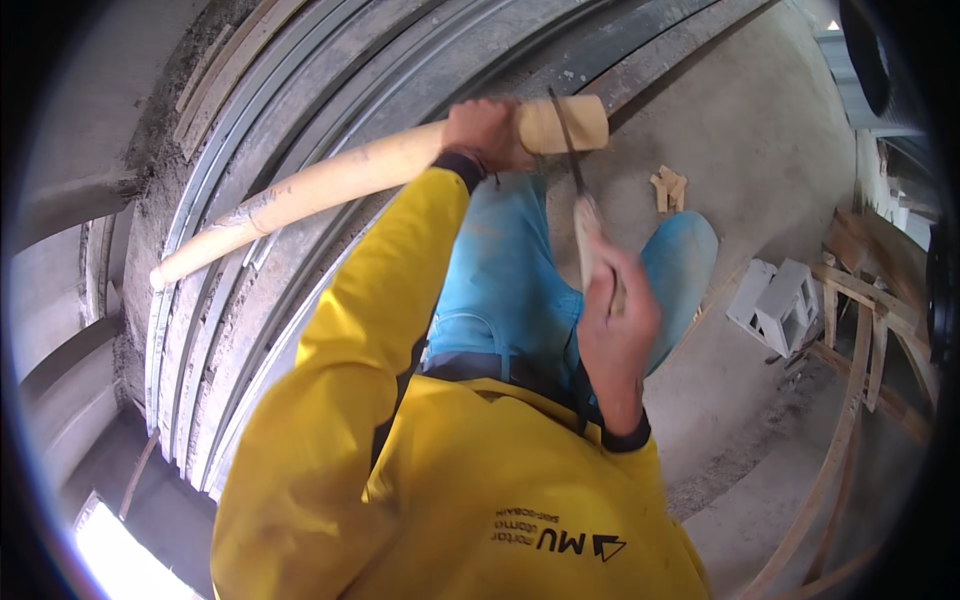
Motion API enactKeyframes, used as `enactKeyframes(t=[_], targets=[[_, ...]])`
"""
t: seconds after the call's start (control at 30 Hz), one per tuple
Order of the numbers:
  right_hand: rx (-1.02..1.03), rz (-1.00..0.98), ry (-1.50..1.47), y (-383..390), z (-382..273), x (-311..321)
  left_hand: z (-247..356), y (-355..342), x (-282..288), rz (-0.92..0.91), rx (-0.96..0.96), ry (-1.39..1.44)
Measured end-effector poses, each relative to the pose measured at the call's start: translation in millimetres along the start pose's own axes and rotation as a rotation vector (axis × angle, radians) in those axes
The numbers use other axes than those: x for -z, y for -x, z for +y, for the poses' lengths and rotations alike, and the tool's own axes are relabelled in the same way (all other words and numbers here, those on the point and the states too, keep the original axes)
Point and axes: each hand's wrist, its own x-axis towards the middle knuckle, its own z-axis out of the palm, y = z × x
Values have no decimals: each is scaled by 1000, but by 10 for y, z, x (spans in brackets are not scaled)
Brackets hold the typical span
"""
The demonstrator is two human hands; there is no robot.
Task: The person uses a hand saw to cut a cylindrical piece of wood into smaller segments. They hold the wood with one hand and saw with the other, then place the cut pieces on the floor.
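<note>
You stand over a dusty grey floor (770,150), with long grey beams (330,75) lined up to your left. A hollow block (785,305), a wooden frame (870,340) and pale wood scraps (668,188) lie to your right. Your left hand (485,132) is wrapped round the pale pole (335,188) near its right end, the pole slanting across the beams. Your right hand (620,300) grips a bladed tool (572,155), its dark blade crossing the pole; how deep it sits is unclear. Your left fingertips are hidden; the frame runs into the dark rim.
</note>
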Motion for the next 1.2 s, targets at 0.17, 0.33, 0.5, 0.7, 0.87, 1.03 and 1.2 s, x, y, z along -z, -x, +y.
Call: enactKeyframes(t=[0.17,0.33,0.5,0.7,0.87,1.03,1.2], targets=[[-59,7,-32,-32,22,-13,51,-22,86,-90,63,11],[120,42,11,192,58,171,32,255,-198,258,-21,-33],[133,18,15,-921,339,-496,146,116,-243,203,-17,71],[121,-59,73,-24,434,-6,13,110,-347,123,0,147],[339,-96,517,-409,652,-115,157,162,-291,121,42,45],[190,-154,238,-619,851,-273,110,203,-311,-48,85,102],[141,-45,200,250,382,261,74,58,-45,-38,25,47]])
